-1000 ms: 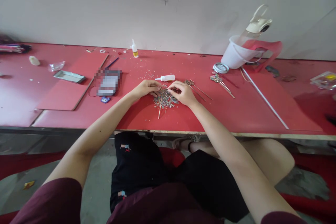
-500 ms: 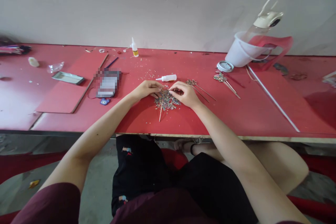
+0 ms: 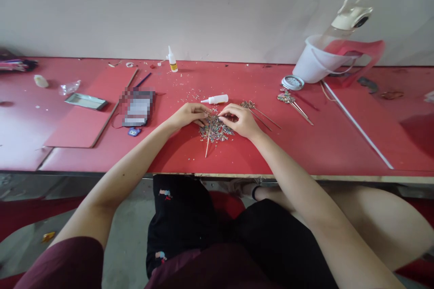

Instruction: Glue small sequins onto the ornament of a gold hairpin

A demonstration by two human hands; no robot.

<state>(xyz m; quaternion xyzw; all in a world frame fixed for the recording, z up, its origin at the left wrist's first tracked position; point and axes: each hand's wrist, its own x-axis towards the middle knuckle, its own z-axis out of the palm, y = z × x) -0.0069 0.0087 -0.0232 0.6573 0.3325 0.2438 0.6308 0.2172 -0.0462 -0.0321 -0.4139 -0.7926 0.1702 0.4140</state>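
Both hands meet above a loose pile of small shiny flakes (image 3: 222, 133) on the red table. My left hand (image 3: 190, 115) is closed at the fingertips around the top of a hairpin (image 3: 208, 140), whose thin metal prong points down toward me. From the other side, my right hand (image 3: 240, 121) pinches at the hairpin's head with thumb and forefinger. What lies between those fingertips is too small to make out. Just beyond the hands a white glue bottle (image 3: 217, 99) lies on its side. Beside my right hand rests a second, two-pronged hairpin (image 3: 249, 105) with an openwork head.
A decorated hairpin (image 3: 286, 97) lies at right, near a small round tin (image 3: 292, 82) and a white bucket (image 3: 307, 61) holding a bottle. Another glue bottle (image 3: 172, 61) stands near the wall. At left are a blurred phone-like object (image 3: 138, 107) and a shallow tray (image 3: 86, 101).
The camera view has shifted slightly. Both hands stay over the flakes in nearly the same pose, and the hairpin has hardly moved. The person's bare leg at right appears further out.
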